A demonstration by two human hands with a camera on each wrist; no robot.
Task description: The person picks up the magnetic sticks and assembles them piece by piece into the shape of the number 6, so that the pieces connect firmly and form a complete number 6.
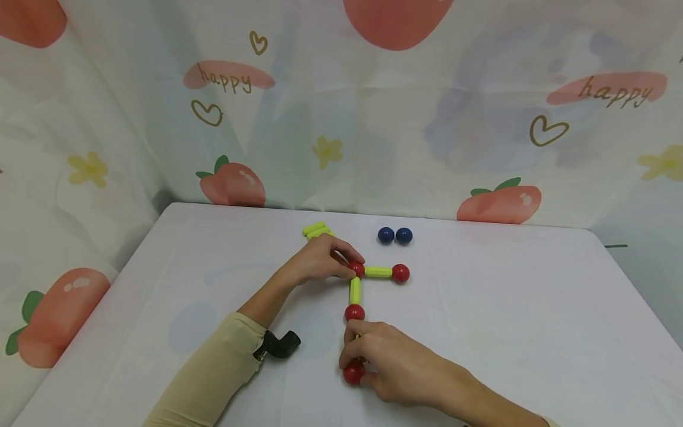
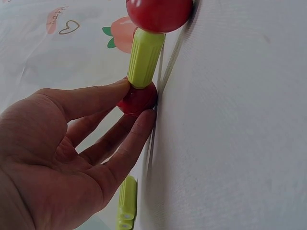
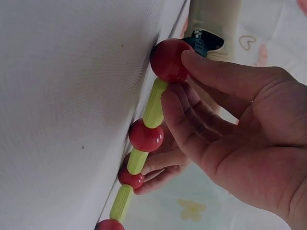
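Red balls and yellow-green ribbed rods are joined in an L on the white table. My left hand [image 1: 322, 260] pinches the corner red ball [image 2: 138, 100] between thumb and fingers. From that ball one rod [image 1: 378, 272] runs right to an end ball [image 1: 401, 273]. Another rod [image 1: 354, 290] runs toward me to a middle ball [image 1: 354, 313]. At the near end, my right hand [image 1: 397, 362] holds the last red ball [image 3: 169, 61], thumb on the ball and fingers along the rod [image 3: 154, 103] behind it. In the head view my fingers mostly hide that rod.
Two dark blue balls [image 1: 395, 235] sit side by side near the table's back edge. Several loose yellow-green rods [image 1: 313, 228] lie behind my left hand. A black device [image 1: 281, 344] is strapped at my left wrist. A patterned curtain [image 1: 368, 118] hangs behind the table.
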